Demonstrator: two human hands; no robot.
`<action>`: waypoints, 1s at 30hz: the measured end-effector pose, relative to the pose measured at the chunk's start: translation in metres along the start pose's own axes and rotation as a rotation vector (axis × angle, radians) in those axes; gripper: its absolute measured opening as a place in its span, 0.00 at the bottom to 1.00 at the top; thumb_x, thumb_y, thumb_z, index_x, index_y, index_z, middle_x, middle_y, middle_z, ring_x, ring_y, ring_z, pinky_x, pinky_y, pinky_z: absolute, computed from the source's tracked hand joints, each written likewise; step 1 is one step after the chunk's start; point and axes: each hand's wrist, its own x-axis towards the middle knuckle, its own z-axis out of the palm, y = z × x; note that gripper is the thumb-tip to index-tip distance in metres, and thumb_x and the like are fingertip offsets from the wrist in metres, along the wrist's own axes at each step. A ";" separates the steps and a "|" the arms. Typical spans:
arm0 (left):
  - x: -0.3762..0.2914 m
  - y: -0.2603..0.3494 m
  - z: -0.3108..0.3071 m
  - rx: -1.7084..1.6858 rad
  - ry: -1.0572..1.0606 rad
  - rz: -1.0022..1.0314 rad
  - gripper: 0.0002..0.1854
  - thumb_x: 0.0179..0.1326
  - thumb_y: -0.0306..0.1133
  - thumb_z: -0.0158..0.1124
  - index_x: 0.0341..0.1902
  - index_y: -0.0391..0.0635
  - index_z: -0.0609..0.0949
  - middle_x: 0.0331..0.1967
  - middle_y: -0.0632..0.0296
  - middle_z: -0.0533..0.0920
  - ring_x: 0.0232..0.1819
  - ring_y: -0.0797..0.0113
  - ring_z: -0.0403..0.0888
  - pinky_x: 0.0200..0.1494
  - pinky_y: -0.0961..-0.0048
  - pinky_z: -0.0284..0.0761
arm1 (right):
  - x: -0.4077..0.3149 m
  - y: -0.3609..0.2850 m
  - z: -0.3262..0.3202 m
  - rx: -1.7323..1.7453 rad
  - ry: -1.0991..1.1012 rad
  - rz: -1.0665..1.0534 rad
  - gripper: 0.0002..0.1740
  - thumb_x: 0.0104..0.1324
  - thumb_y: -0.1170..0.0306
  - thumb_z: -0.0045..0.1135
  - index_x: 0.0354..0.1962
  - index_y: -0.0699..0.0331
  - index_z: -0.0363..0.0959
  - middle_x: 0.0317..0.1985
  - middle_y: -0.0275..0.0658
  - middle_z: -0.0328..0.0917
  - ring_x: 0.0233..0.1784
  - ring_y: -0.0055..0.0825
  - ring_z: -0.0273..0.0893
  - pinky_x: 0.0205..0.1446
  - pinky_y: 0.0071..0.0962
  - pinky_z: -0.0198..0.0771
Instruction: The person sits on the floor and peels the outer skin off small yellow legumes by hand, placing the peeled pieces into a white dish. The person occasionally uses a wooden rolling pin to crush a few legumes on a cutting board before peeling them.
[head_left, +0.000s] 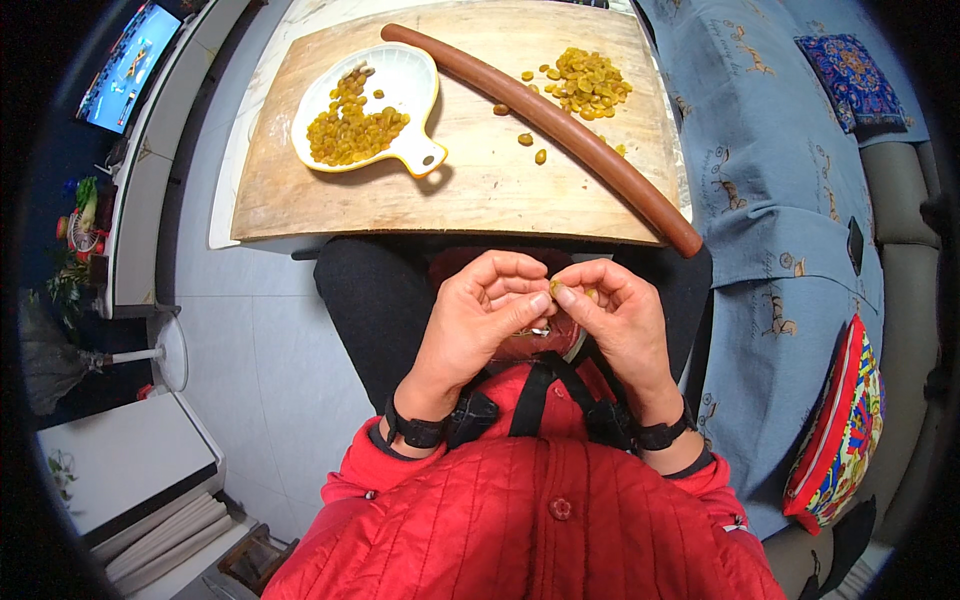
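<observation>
My right hand (619, 311) pinches a small amber piece (555, 288), which looks like a golden raisin, between thumb and index finger. Against that same piece press the fingertips of my left hand (484, 304). Another yellow piece (592, 294) shows among the curled right fingers. Both hands are over my lap, just in front of a wooden board (450, 202). On the board's left lies a white, yellow-rimmed handled dish (409, 75) with many amber pieces (349, 139) and a few pale ones. A heap of similar, flatter-looking pieces (592, 82) is at the board's right.
A long brown rolling pin (540, 112) crosses the board diagonally, its near end past the front edge. Loose pieces (525, 139) lie beside it. Below my hands is a partly hidden red thing (525, 346). A cloth-covered sofa (787, 247) stands right, a television (127, 64) far left.
</observation>
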 end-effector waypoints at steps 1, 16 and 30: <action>-0.002 0.001 0.003 -0.007 0.023 0.080 0.10 0.61 0.24 0.62 0.46 0.36 0.78 0.36 0.60 0.82 0.36 0.75 0.81 0.40 0.79 0.79 | 0.000 0.000 0.001 0.006 0.004 -0.001 0.06 0.64 0.78 0.57 0.39 0.70 0.75 0.33 0.32 0.78 0.34 0.13 0.74 0.39 0.13 0.70; -0.005 0.005 0.007 0.215 0.058 0.123 0.08 0.58 0.20 0.64 0.42 0.36 0.81 0.34 0.60 0.83 0.37 0.74 0.81 0.41 0.79 0.77 | 0.000 0.009 -0.001 0.164 -0.022 0.005 0.07 0.65 0.77 0.55 0.41 0.70 0.72 0.34 0.34 0.78 0.37 0.15 0.76 0.41 0.16 0.75; 0.000 0.001 0.004 0.246 0.078 0.094 0.08 0.56 0.21 0.66 0.40 0.37 0.83 0.34 0.62 0.84 0.36 0.77 0.80 0.41 0.80 0.76 | 0.005 0.013 0.006 0.118 0.054 0.085 0.07 0.67 0.68 0.55 0.33 0.64 0.72 0.22 0.26 0.69 0.19 0.07 0.57 0.21 0.10 0.50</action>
